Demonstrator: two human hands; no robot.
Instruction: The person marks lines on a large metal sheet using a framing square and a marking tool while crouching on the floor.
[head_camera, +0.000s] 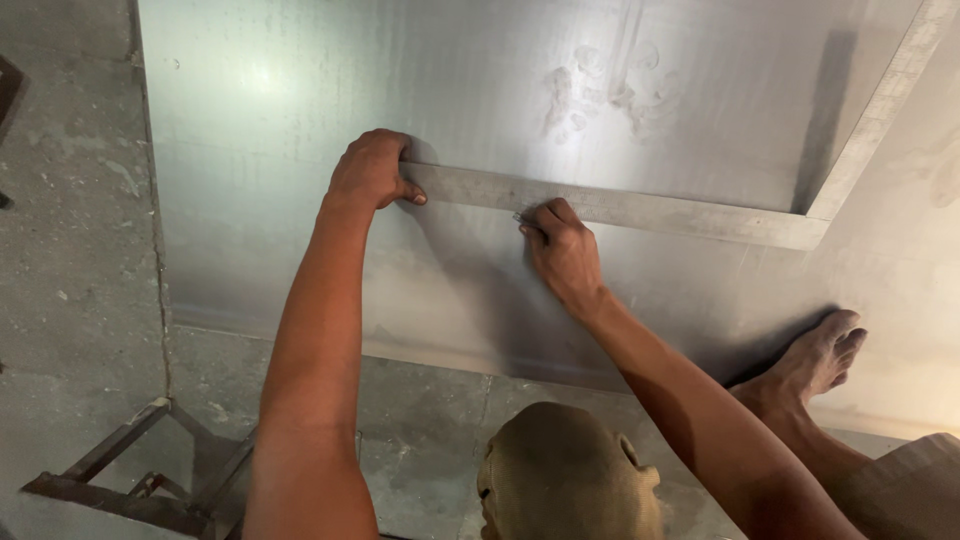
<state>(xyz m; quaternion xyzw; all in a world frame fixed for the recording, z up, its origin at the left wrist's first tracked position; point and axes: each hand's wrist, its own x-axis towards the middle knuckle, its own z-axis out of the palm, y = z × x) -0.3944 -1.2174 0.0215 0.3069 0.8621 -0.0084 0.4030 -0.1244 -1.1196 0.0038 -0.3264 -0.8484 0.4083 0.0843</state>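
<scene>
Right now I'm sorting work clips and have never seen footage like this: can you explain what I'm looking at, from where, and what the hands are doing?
This is one picture from a camera worn on a person's head, looking down at their own two bare arms. A large metal sheet lies on a concrete floor. On it rests a big metal square, an L-shaped straightedge. The left hand presses down the end of its long arm. The right hand pinches a small pointed tool against the square's edge; what kind of tool is too small to tell. A bare foot rests on the sheet at right. A metal frame lies lower left.
</scene>
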